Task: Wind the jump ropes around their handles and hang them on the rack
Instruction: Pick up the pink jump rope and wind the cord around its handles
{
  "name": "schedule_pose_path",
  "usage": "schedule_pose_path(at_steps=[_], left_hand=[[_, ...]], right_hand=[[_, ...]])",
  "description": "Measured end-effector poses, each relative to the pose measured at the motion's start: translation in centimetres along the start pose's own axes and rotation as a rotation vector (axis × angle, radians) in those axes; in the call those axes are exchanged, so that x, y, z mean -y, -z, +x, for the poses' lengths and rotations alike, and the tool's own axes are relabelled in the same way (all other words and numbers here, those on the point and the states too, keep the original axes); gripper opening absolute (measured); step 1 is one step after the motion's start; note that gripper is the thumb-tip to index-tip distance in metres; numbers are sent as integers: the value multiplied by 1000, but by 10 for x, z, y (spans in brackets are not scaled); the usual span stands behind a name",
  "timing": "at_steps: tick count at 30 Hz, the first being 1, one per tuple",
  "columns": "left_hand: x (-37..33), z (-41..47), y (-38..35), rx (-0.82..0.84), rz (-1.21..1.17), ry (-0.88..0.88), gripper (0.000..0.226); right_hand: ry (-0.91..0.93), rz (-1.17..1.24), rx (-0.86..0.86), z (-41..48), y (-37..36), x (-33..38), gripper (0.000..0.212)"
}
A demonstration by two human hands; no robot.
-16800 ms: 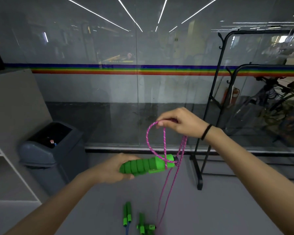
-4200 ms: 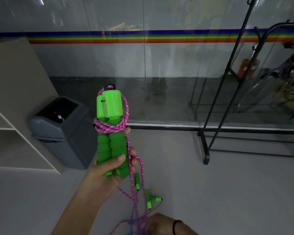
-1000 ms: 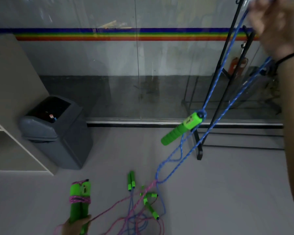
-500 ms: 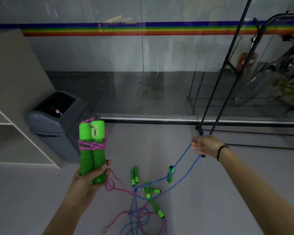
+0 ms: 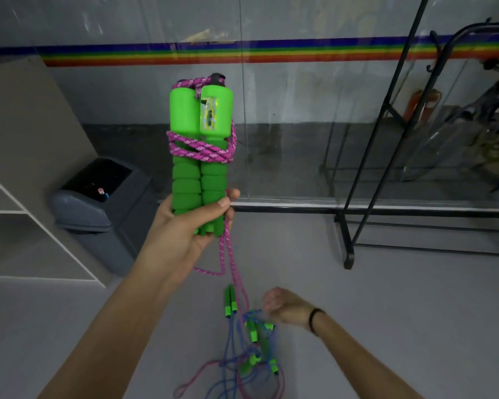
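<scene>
Barely begun: the left hand (image 5: 185, 226) grips 2 green handles (image 5: 200, 156) upright with few turns of pink rope (image 5: 202, 149) wound on, slack trailing to the floor (image 5: 357, 326) among other ropes (image 5: 257, 349), the blurred right hand (image 5: 283, 308) curled, perhaps pinching cord, the rack (image 5: 346, 246) bare.

My left hand (image 5: 185, 226) holds two handles (image 5: 200, 156) upright, side by side, rope (image 5: 202, 148) wound round their middle, its tail hanging to the floor | my right hand (image 5: 283, 306) lower right, just above the tangle of ropes (image 5: 254, 355) on the floor | bin (image 5: 98, 208) left, shelving (image 5: 26, 168) beside it further left | rack (image 5: 386, 139) right, before the glass wall (image 5: 271, 110)
</scene>
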State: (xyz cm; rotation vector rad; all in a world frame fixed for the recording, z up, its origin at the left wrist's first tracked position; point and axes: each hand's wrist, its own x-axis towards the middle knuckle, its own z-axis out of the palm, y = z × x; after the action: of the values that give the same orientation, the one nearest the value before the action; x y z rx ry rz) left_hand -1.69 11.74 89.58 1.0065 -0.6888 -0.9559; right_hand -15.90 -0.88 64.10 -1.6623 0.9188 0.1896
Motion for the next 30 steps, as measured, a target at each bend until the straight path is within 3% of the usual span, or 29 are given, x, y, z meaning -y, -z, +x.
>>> schedule_pose_path(at_steps=[2, 4, 8, 12, 14, 17, 18, 21, 25, 30], left_hand=[[-1, 3, -7, -6, -19, 3, 27], [-2, 6, -13, -27, -28, 6, 29], [-7, 7, -15, -27, -61, 8, 26], [-13, 5, -14, -37, -71, 5, 23], [-15, 3, -13, -23, -86, 1, 22], [-19, 0, -13, -5, -124, -3, 22], [-21, -1, -13, -2, -133, -7, 23], [-28, -3, -12, -9, -124, -45, 22], [-34, 1, 0, -96, -67, -105, 22], [-24, 18, 38, -304, 145, -187, 22]], right_hand=[[-8, -67, 40, 10, -34, -16, 48], [-26, 66, -2, 10, -61, -23, 75], [-24, 89, -115, 8, -83, -22, 32], [32, -25, -115, 7, -92, -16, 34], [82, -43, -129, 9, -98, -14, 51], [89, -25, -183, 18, -109, -8, 99], [66, 3, -197, 20, -109, -3, 98], [8, -2, -242, 24, -106, 8, 36], [50, 138, -220, 5, -93, 22, 22], [101, 221, -234, -39, -60, 30, 32]])
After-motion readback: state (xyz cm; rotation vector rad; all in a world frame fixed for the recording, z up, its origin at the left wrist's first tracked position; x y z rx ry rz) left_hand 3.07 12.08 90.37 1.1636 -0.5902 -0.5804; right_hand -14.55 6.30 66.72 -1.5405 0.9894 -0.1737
